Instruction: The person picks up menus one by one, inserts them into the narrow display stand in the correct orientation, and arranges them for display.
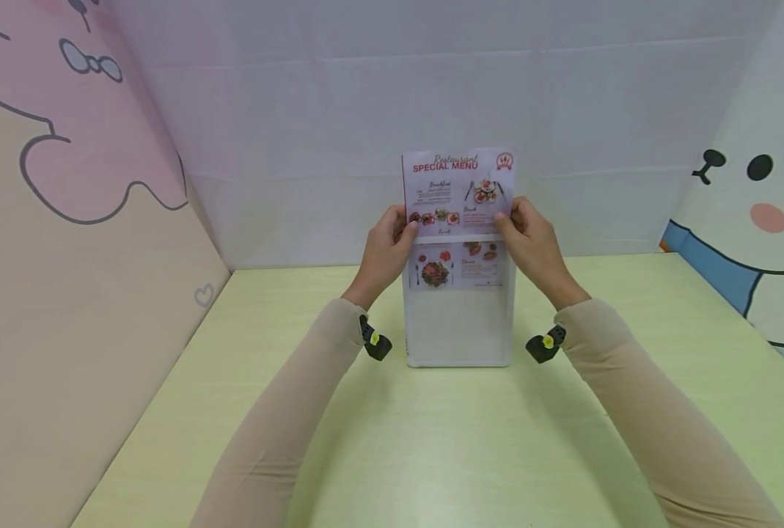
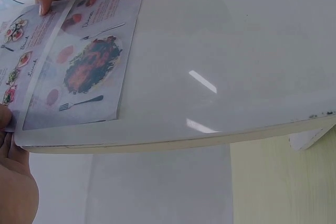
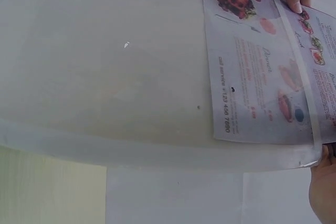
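A printed restaurant menu sheet (image 1: 459,192) stands partway inside a clear-fronted white sign holder (image 1: 459,330) upright on the table. Its lower part shows through the clear front, while the upper part rises above the holder's top edge. My left hand (image 1: 386,246) pinches the sheet's left edge, thumb in front, just at the holder's rim. On the opposite edge my right hand (image 1: 533,246) pinches the sheet the same way. In the left wrist view the menu's lower edge (image 2: 118,98) lies behind the clear panel, with bare panel below it.
The pale wood-look table (image 1: 458,440) spreads around the holder. A white sheet-covered wall (image 1: 339,132) stands behind. Side panels with cartoon drawings rise at left (image 1: 101,308) and right (image 1: 748,220). Part of the holder's foot (image 2: 310,137) shows in the left wrist view.
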{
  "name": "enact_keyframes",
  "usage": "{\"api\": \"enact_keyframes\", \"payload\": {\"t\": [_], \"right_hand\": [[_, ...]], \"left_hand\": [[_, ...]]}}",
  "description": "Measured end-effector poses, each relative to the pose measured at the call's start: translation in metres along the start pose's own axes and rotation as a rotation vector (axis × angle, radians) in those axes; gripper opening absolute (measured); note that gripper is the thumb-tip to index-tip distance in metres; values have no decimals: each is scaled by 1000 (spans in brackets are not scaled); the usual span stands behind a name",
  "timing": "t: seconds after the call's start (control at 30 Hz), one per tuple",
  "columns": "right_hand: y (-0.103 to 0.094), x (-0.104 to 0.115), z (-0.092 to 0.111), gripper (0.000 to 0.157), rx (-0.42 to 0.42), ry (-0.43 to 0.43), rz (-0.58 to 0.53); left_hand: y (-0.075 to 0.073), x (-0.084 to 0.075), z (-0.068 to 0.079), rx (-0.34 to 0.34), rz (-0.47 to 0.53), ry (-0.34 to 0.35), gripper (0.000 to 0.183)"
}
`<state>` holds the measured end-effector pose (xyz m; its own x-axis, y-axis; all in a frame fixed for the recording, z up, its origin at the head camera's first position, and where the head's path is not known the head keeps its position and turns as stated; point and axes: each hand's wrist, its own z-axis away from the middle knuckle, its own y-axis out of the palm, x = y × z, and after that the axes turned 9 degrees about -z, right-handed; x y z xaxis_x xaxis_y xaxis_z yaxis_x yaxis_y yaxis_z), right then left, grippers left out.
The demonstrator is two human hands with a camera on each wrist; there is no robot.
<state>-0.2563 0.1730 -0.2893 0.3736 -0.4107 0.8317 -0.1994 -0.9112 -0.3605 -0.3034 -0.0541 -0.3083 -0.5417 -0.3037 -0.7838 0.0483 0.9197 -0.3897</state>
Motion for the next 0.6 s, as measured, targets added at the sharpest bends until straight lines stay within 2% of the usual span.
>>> {"api": "enact_keyframes", "payload": {"t": [0.3, 0.6], "right_hand": [[0, 0, -1, 42, 17, 35, -76], [0, -2, -2, 40, 9, 17, -49]], "left_hand": [[-1, -1, 1, -1, -9, 8, 23], [-1, 0, 1, 9, 3, 7, 23]]}}
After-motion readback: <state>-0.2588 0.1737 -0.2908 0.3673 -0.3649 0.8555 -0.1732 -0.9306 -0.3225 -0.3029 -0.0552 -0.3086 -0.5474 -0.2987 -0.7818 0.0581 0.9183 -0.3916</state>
